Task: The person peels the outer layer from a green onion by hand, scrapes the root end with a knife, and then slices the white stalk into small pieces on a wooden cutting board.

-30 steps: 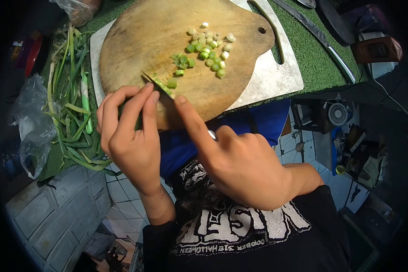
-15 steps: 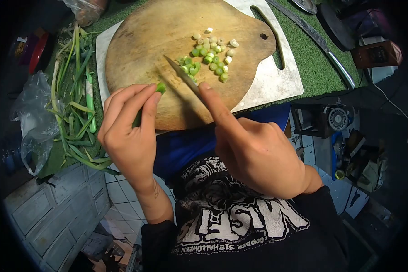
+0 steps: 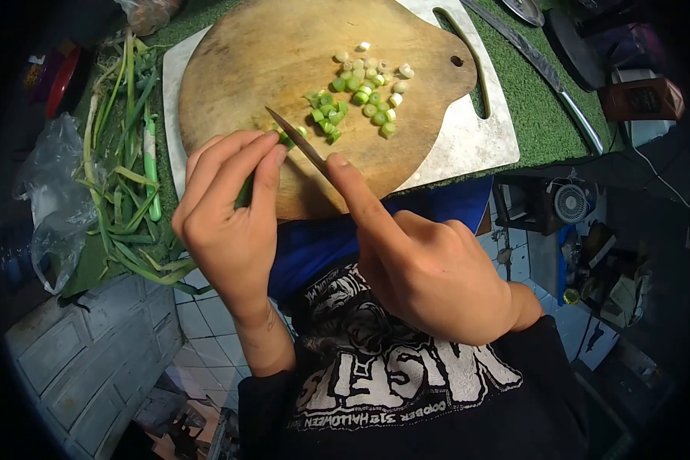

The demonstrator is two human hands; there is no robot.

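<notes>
My left hand (image 3: 234,180) is closed around a green onion (image 3: 245,192), mostly hidden by the fingers, at the near left of the round wooden cutting board (image 3: 238,61). In my right hand (image 3: 429,268) is a knife (image 3: 300,142), its handle covered by the palm and the index finger stretched along the spine. The blade lies right beside my left fingertips, over the onion's cut end. Chopped green onion pieces (image 3: 328,115) sit just beyond the blade, and paler slices (image 3: 376,84) are scattered to the right of them.
A white cutting board (image 3: 479,142) lies under the wooden one. Whole green onions (image 3: 134,176) and a clear plastic bag (image 3: 54,199) are at left. A larger knife (image 3: 540,69) and a brown bottle (image 3: 642,100) are at right on the green mat (image 3: 506,69).
The knife has moved left and toward me, up to my left fingertips. My left hand has shifted slightly right, and more cut green pieces show beyond the blade.
</notes>
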